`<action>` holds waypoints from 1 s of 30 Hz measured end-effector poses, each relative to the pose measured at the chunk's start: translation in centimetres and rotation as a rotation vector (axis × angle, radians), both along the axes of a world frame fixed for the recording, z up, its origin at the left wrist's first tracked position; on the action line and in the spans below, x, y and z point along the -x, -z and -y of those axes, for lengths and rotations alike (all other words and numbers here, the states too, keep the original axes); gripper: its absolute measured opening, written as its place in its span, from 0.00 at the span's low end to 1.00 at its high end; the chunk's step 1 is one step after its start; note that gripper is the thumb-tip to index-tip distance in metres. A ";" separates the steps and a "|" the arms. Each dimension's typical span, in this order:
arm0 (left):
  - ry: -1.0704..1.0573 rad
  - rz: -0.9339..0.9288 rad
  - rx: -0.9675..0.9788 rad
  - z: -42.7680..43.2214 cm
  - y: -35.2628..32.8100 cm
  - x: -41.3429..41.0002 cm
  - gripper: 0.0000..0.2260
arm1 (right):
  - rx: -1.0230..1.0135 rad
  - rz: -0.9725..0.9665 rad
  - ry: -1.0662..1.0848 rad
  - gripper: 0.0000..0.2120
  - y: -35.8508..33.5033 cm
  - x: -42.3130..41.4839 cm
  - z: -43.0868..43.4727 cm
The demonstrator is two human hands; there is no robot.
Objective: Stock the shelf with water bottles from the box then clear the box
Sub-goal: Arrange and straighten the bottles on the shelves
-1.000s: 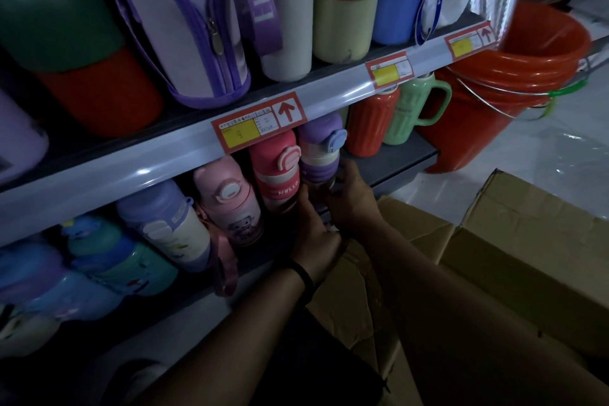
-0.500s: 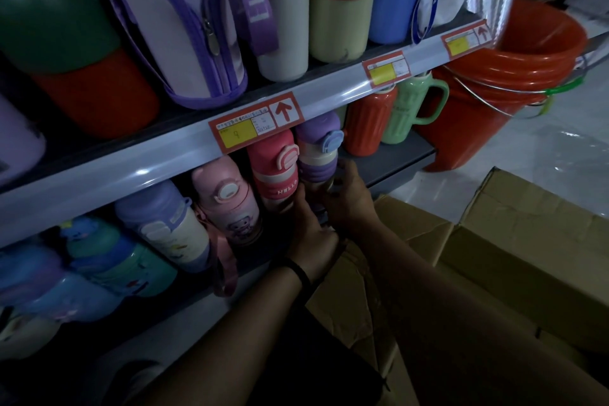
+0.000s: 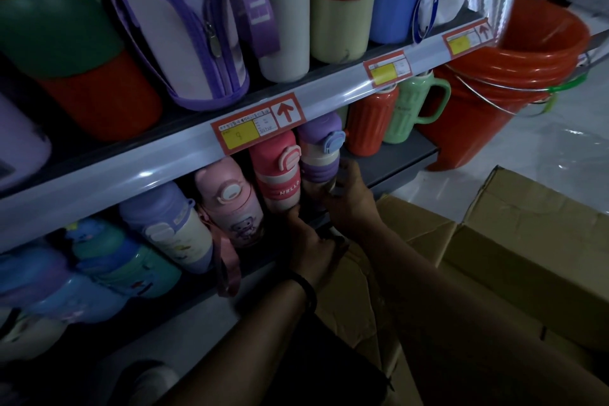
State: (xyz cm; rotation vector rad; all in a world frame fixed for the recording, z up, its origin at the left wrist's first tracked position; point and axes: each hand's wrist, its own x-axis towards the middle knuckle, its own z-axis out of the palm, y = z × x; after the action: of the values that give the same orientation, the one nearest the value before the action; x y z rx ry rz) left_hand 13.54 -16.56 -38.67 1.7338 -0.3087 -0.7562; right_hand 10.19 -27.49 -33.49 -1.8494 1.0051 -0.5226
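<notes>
Okay, view: I'm looking down past both forearms at a shop shelf; light is poor, bottom of frame very dark
Right hand [image 3: 346,198]: centre of frame, at the front edge of the lower shelf [image 3: 395,161]; fingers curled round the lower body of the purple-lidded bottle [image 3: 318,155]
Purple-lidded bottle: upright on the lower shelf, just right of the red bottle [image 3: 280,171]; blue clasp on the right side of its lid
Left hand [image 3: 309,241]: just below and left of the right hand; fingertips reach the foot of the red bottle; I cannot tell whether they pinch, press or lie spread, too dark
Wristband [image 3: 304,287]: dark, on the left wrist
Red bottle: upright, "HELLO" on its band; pink bottle [image 3: 230,204] just left of it, pink strap hanging over the shelf edge
Further left: lavender-and-cream bottle [image 3: 168,224], then blue and green ones, blurred
Box [image 3: 527,241]: brown cardboard, lower right of frame, beside the shelf; flaps open; I can't see its contents
Right end of lower shelf: orange ribbed flask [image 3: 372,122] and green mug [image 3: 415,105] side by side, apart from the hands
Price rail [image 3: 329,92]: runs diagonally across mid-frame; red-and-yellow tags with up arrows
Upper shelf: big flasks, one in a purple sleeve [image 3: 184,26] with a strap
Upper right: stacked orange buckets [image 3: 527,69] past the shelf end
</notes>
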 end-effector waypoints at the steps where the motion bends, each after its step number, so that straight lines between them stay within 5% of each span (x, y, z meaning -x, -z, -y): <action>1: -0.011 -0.042 -0.019 -0.2 0.8 -0.2 0.45 | -0.020 -0.014 -0.006 0.32 0.2 0.1 0.2; 5: 0.011 -0.170 -0.083 -1.6 -0.5 0.1 0.37 | -0.096 -0.070 0.011 0.41 0.2 0.6 0.8; 12: 0.138 -0.138 -0.121 -3.7 -6.1 0.3 0.13 | 0.031 -0.322 -0.087 0.14 -2.4 1.7 1.5; 17: 0.202 -0.041 -0.105 -5.8 -10.6 -0.4 0.06 | -0.017 -0.487 -0.307 0.17 -6.6 1.5 -0.5; 26: 0.205 0.031 -0.025 -10.7 -20.6 -1.9 0.11 | 0.042 -0.217 -0.298 0.09 -17.0 1.0 -8.0; 30: 0.200 0.039 0.021 -14.7 -25.7 -3.1 0.05 | 0.087 -0.096 -0.300 0.11 -21.8 -0.1 -12.5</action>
State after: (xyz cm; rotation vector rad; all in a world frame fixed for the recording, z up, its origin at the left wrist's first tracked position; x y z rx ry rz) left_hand 16.62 -1.91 -12.98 1.7160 -0.5210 -0.8604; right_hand 10.25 -14.99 -11.72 -2.0738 0.7566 -0.3031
